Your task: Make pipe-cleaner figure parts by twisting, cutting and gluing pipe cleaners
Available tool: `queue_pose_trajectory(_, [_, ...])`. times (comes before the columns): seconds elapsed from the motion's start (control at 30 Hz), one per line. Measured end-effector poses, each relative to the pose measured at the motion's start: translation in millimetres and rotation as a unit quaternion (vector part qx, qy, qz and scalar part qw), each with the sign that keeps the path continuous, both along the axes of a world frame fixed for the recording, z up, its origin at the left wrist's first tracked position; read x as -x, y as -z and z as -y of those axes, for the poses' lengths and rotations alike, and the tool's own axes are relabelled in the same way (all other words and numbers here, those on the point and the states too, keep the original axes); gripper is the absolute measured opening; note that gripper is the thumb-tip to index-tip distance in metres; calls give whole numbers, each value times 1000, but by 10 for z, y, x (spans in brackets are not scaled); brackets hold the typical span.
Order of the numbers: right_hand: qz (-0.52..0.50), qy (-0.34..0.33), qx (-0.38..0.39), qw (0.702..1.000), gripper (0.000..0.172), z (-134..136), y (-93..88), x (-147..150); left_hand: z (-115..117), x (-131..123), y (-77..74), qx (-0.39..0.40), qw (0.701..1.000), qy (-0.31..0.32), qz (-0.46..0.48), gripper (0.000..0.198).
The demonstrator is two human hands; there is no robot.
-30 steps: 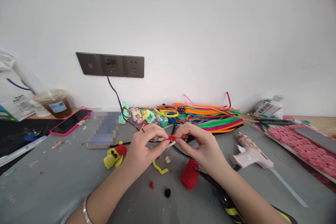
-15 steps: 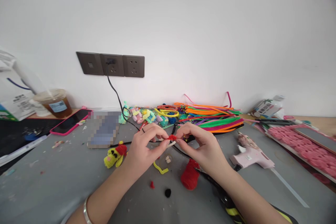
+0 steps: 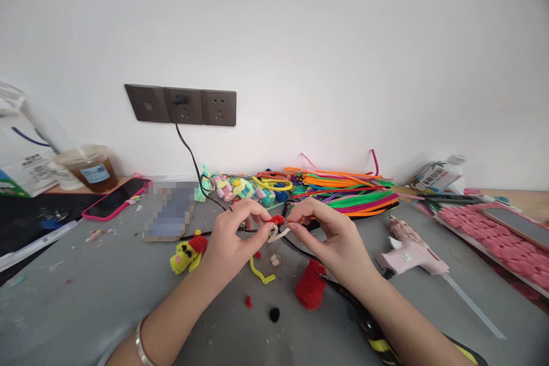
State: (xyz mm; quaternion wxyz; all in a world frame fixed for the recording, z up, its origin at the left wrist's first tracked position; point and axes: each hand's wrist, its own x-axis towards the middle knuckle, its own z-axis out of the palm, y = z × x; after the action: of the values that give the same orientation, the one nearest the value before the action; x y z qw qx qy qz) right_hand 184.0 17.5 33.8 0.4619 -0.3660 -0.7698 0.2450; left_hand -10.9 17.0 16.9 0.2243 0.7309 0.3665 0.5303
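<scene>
My left hand (image 3: 234,234) pinches a small red fuzzy pipe cleaner piece (image 3: 278,219) between thumb and forefinger. A white pipe cleaner (image 3: 281,235) curves in a loop just under the red piece, and my right hand (image 3: 332,234) grips its right end with closed fingertips. On the mat below my right hand lies a red fuzzy roll (image 3: 310,287). A yellow fuzzy figure with a red cap (image 3: 189,253) lies beside my left forearm. Between the arms are a bent yellow pipe cleaner (image 3: 261,274), a black pompom (image 3: 274,314) and a red scrap (image 3: 249,301).
Bundled coloured pipe cleaners (image 3: 347,194) lie along the wall. To the right rests a pink glue gun (image 3: 412,257); black-and-yellow pliers (image 3: 364,320) lie under my right forearm. A phone (image 3: 118,199) and a drink cup (image 3: 92,168) are at left. A black cord (image 3: 189,151) runs from the socket.
My right fingertips have come away from the red piece and now hold the white pipe cleaner's end. More of the white strip shows, bowed into a loop.
</scene>
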Motion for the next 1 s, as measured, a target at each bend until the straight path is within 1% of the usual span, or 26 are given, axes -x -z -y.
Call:
queue_pose_trajectory(0.1, [2, 17, 7, 1000, 4, 2, -11, -1, -31, 39, 0, 73, 995, -7, 63, 5])
queue_pose_trajectory(0.17, [19, 13, 16, 1000, 8, -4, -12, -1, -54, 64, -5, 120, 987, -15, 108, 7])
queue_pose_trajectory(0.23, [49, -14, 40, 998, 11, -16, 0, 0, -78, 83, -10, 151, 977, -22, 146, 9])
queue_pose_trajectory(0.3, [83, -50, 67, 993, 11, -30, 22, 4, -97, 94, -14, 166, 970, -29, 173, 11])
queue_pose_trajectory(0.37, [109, -70, 88, 988, 9, -41, 43, 6, -112, 99, -13, 179, 965, -37, 189, 13])
queue_pose_trajectory(0.47, [118, -59, 102, 986, 12, -49, 31, -8, -125, 101, -4, 221, 954, -30, 199, 16])
queue_pose_trajectory(0.57, [129, -30, 117, 984, 19, -57, -62, -91, -124, 92, -3, 257, 946, -9, 196, 19])
queue_pose_trajectory(0.63, [163, -10, 137, 977, 23, -55, -155, -224, -115, 80, -16, 281, 938, 8, 203, 20])
queue_pose_trajectory(0.7, [216, 24, 165, 962, 28, -34, -239, -443, -104, 67, -34, 312, 923, 28, 224, 21])
queue_pose_trajectory(0.8, [294, 118, 225, 921, 37, 37, -271, -907, -89, 58, -53, 354, 895, 62, 263, 24])
queue_pose_trajectory(0.83, [313, 148, 248, 905, 39, 66, -245, -1076, -86, 58, -56, 364, 887, 73, 272, 25])
queue_pose_trajectory(0.9, [339, 217, 270, 875, 40, 117, -139, -1388, -79, 62, -58, 381, 875, 93, 283, 25])
queue_pose_trajectory(0.97, [340, 260, 314, 848, 43, 149, 8, -1614, -72, 66, -63, 390, 868, 104, 290, 26])
queue_pose_trajectory(1.0, [328, 263, 342, 840, 44, 157, 81, -1682, -69, 68, -66, 393, 865, 108, 293, 26])
